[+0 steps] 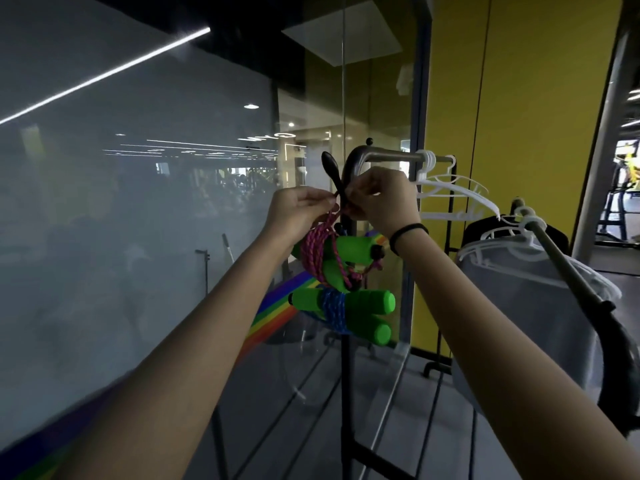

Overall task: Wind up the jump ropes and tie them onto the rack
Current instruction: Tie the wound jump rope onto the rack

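Pink jump rope (317,252) at rack (388,156).
Likely soft, light; pinched near knot, best hold, by left hand (298,213) and right hand (381,202).

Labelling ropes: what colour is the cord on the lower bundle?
The cord is blue; head view.

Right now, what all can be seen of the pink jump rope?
The pink jump rope is a braided pink cord with dark flecks, coiled around its green foam handles, one black-capped. It hangs tilted by the rack's black post, above the blue jump rope. The left hand and right hand pinch its loose cord at the post.
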{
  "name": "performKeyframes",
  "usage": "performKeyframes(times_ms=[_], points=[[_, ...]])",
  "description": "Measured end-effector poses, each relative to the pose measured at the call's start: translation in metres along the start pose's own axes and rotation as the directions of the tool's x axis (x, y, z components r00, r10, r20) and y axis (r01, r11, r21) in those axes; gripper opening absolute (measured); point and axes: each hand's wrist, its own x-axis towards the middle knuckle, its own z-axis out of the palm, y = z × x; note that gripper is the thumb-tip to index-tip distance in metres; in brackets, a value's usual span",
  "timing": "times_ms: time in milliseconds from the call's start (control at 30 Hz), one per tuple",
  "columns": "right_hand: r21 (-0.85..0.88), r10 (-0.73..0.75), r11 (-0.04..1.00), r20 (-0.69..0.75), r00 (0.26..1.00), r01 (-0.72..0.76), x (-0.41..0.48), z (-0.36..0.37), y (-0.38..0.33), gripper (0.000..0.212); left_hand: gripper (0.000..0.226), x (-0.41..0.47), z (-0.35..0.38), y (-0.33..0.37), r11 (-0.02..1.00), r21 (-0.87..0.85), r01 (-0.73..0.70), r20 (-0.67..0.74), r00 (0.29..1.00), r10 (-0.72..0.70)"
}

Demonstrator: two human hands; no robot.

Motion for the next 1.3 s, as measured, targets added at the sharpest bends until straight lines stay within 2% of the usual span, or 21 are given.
performKeyframes(times_ms=[67, 167, 267, 400, 533, 733, 867, 1000, 1067, 1300], points=[[-0.039, -0.019, 0.999, -0.007, 1.000, 0.019, -0.001, -0.001, 0.002, 0.004, 0.012, -0.005, 0.000, 0.002, 1.000, -0.012, 0.006, -0.024, 1.000, -0.007], [-0.116, -0.129, 0.986, -0.085, 0.988, 0.119, -0.006, -0.005, -0.001, 0.010, 0.012, -0.019, -0.004, 0.012, 1.000, 0.003, 0.010, -0.083, 0.996, -0.010], [-0.034, -0.197, 0.980, -0.074, 0.978, 0.195, -0.023, -0.008, -0.014, 0.007, 0.011, -0.044, -0.014, 0.026, 0.999, 0.007, 0.035, -0.138, 0.990, -0.034], [0.192, -0.181, 0.968, 0.092, 0.979, 0.161, -0.062, -0.014, -0.029, 0.010, 0.009, -0.102, -0.020, 0.048, 0.991, 0.055, 0.126, -0.278, 0.955, -0.106], [0.329, -0.185, 0.942, 0.333, 0.925, 0.070, -0.118, -0.040, -0.033, 0.012, 0.009, -0.189, 0.000, 0.071, 0.970, 0.072, 0.230, -0.445, 0.878, -0.175], [0.458, -0.275, 0.888, 0.582, 0.765, -0.030, -0.233, -0.097, -0.048, 0.016, 0.012, -0.346, 0.052, 0.123, 0.941, 0.106, 0.321, -0.664, 0.728, -0.174], [0.479, -0.336, 0.872, 0.737, 0.586, -0.102, -0.309, -0.138, -0.080, 0.016, 0.007, -0.441, 0.084, 0.170, 0.904, 0.105, 0.413, -0.770, 0.610, -0.189], [0.513, -0.397, 0.842, 0.798, 0.454, -0.166, -0.376, -0.184, -0.118, 0.024, 0.011, -0.527, 0.108, 0.217, 0.855, 0.098, 0.510, -0.852, 0.487, -0.193], [0.521, -0.418, 0.836, 0.809, 0.413, -0.174, -0.408, -0.205, -0.132, 0.022, 0.011, -0.566, 0.118, 0.238, 0.832, 0.095, 0.547, -0.880, 0.437, -0.187], [0.473, -0.414, 0.859, 0.867, 0.278, -0.197, -0.556, -0.266, -0.148, 0.019, 0.007, -0.729, 0.165, 0.275, 0.788, 0.077, 0.610, -0.887, 0.403, -0.226]])
